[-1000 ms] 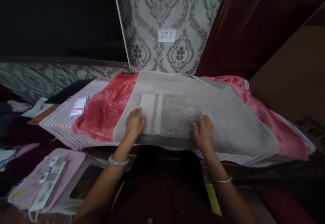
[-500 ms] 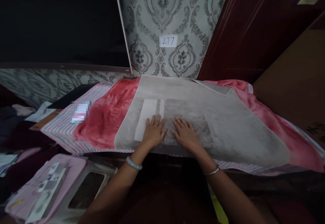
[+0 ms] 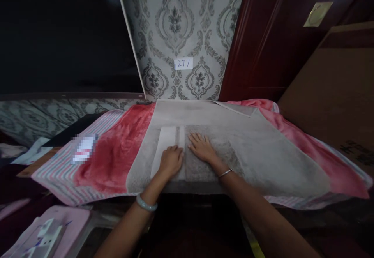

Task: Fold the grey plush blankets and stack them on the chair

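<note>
A grey plush cloth (image 3: 263, 164) lies spread out, with a smooth pale panel (image 3: 165, 141) and a narrow pale strip beside it on its left part. My left hand (image 3: 171, 161) rests over the pale panel, its fingers curled in and close together near the strip. What they hold, if anything, is hidden beneath them. My right hand (image 3: 201, 147) lies flat on the darker, fuzzy area (image 3: 216, 168) just right of the strip, fingers spread. A bracelet circles each wrist.
Under the cloth is a red fleece blanket (image 3: 117, 152) over a striped cover (image 3: 58, 172). A large screen (image 3: 64, 36) stands at the left, a brown carton (image 3: 330, 90) at the right. A pink lid (image 3: 73, 219) with papers sits lower left.
My left hand has gone from flat with spread fingers to curled. My right hand has shifted slightly left on the cloth. The view has tilted up, so the wall shows lower.
</note>
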A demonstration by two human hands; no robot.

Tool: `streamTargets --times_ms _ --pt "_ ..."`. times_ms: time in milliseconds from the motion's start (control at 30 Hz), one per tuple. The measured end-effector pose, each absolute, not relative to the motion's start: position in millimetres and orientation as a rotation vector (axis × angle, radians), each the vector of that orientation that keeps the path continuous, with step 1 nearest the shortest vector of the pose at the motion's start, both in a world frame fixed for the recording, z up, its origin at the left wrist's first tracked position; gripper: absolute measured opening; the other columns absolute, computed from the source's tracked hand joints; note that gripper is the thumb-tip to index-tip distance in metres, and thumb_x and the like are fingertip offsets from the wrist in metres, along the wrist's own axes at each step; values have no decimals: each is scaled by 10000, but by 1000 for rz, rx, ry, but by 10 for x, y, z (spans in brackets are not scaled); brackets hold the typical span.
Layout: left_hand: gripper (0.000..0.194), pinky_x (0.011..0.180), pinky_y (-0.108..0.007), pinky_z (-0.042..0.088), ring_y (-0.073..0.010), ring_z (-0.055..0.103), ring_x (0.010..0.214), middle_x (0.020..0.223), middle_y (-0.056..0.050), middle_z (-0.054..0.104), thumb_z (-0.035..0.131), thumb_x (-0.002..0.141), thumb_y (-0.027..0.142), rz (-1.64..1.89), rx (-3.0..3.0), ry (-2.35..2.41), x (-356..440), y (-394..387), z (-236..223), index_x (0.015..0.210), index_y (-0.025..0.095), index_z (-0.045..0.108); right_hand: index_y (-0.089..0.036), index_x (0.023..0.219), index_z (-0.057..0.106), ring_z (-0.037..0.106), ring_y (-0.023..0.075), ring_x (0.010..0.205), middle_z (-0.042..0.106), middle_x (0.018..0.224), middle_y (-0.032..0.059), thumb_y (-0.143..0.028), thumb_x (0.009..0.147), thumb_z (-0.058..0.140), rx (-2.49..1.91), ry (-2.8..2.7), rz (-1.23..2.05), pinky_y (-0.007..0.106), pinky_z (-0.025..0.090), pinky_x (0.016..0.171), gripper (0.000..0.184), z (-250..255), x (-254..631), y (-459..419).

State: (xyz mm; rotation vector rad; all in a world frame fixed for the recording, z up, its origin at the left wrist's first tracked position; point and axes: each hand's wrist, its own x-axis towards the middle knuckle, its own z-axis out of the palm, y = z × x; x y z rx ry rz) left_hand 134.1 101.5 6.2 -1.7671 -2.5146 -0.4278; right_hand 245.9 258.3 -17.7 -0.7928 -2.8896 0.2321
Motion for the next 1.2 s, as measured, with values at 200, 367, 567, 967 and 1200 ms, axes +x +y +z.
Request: streamTargets --times_ms 200,367,567,967,1200 --pt "531 1226 -557 263 -299 344 1508 1607 -158 410 375 977 205 -420 -1609 -2548 815 1681 261 1491 158 495 -233 1620 289 141 290 1566 195 1697 73 -465 1054 292 -807 -2890 264 576 132 1241 612 -154 2461 2571" --pt "558 1216 -619 220 -334 303 1524 1613 -188 385 355 1006 323 -308 -1549 -2574 711 1838 -27 1530 154 447 -228 1588 363 214 308 1548 241 1683 103 -464 1028 395 -931 -2946 382 609 199 1217 608 83 2267 2582" --pt "577 1205 -615 242 -349 324 1510 1610 -194 390 308 1015 338 -251 -1571 -2525 662 1829 -55 1541 136 428 -199 1582 358 210 276 1548 290 1667 105 -455 1056 318 -864 -2756 310 583 185 1230 587 174 1905 2716" --pt "571 1193 -634 252 -355 361 1490 1584 -205 428 314 1000 338 -301 -1593 -2519 612 1881 -77 1516 143 463 -203 1598 336 217 307 1541 250 1679 118 -549 1052 288 -1340 -2683 220 584 209 1206 649 -110 2670 3548" --pt "589 1206 -642 202 -361 322 1507 1604 -208 396 308 995 337 -356 -1610 -2555 664 1895 -63 1529 126 439 -191 1626 252 219 329 1538 247 1681 121 -469 1063 274 -1564 -2579 357 597 233 1199 628 -98 3272 3581"
